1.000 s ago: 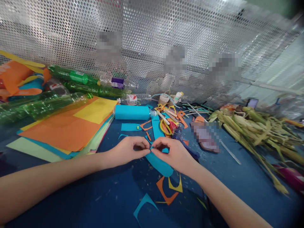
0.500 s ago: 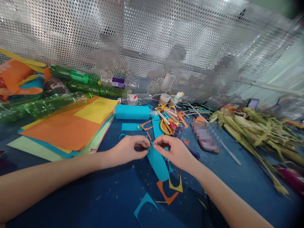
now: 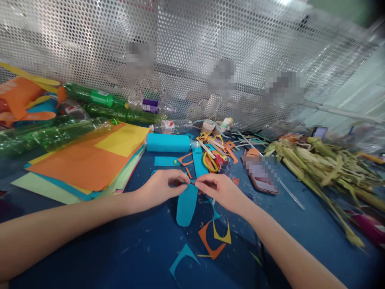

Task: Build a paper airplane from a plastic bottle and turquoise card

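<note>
A rounded strip of blue paper (image 3: pixel 186 206) hangs toward me, its upper end pinched between both hands. My left hand (image 3: pixel 167 184) closes thumb and fingertips on the left side of that end. From the right, my right hand (image 3: pixel 218 190) pinches the same end, fingertips almost touching the left ones. Just beyond them lies a plastic bottle wrapped in blue paper (image 3: pixel 168 143), on its side with the neck to the right. A flat blue paper piece (image 3: pixel 165 161) rests between the bottle and my left hand.
Stacked coloured paper (image 3: pixel 81 164) lies at left, with green bottles (image 3: pixel 57 134) behind it. Orange offcuts (image 3: pixel 210 241) and a blue offcut (image 3: pixel 185 257) lie nearer me. Yellow-handled scissors (image 3: pixel 209 161), a phone (image 3: pixel 261 176) and corn husks (image 3: pixel 325 160) are at right. Perforated metal (image 3: pixel 186 52) stands behind.
The blue paper strip's free end has swung from lower right to lower left. Both hands keep their pinch at its upper end and have barely shifted.
</note>
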`<action>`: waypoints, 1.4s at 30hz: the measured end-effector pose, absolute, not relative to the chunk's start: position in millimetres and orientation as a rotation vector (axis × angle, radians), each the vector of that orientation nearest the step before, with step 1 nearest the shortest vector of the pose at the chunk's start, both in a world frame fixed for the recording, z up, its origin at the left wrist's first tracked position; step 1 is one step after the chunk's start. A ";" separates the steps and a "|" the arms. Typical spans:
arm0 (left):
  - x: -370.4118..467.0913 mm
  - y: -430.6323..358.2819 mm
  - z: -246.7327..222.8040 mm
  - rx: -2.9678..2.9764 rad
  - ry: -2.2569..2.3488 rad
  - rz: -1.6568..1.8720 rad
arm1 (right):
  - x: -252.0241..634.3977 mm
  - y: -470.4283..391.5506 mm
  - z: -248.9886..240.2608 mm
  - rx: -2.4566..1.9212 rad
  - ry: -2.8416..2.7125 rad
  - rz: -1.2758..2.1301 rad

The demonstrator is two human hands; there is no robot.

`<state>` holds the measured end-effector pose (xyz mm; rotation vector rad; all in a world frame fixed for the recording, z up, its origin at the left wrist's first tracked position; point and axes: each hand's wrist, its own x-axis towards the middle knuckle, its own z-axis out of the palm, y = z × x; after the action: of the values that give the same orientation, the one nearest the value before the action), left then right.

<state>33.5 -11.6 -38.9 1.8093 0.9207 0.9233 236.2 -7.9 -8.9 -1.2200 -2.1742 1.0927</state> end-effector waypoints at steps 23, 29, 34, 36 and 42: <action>36.0 -3.8 -46.2 1.281 0.899 0.876 | 231.1 -16.9 -16.7 -1.118 -2.499 0.168; 36.0 -3.4 -49.7 1.279 0.883 0.912 | 234.4 -16.0 -18.7 -1.003 -2.650 -0.123; 35.3 -3.6 -50.7 1.319 0.893 0.924 | 234.3 -15.6 -20.9 -0.986 -2.682 -0.292; 35.4 -4.2 -50.1 1.338 0.895 0.943 | 233.8 -16.0 -21.3 -0.994 -2.666 -0.295; 36.8 -4.3 -49.8 1.332 0.889 0.973 | 232.5 -16.8 -20.6 -1.003 -2.596 -0.295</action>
<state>36.8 -4.3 -49.8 1.3320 0.8894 0.9730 232.5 -16.8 -20.6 -1.0029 -2.5958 -0.2951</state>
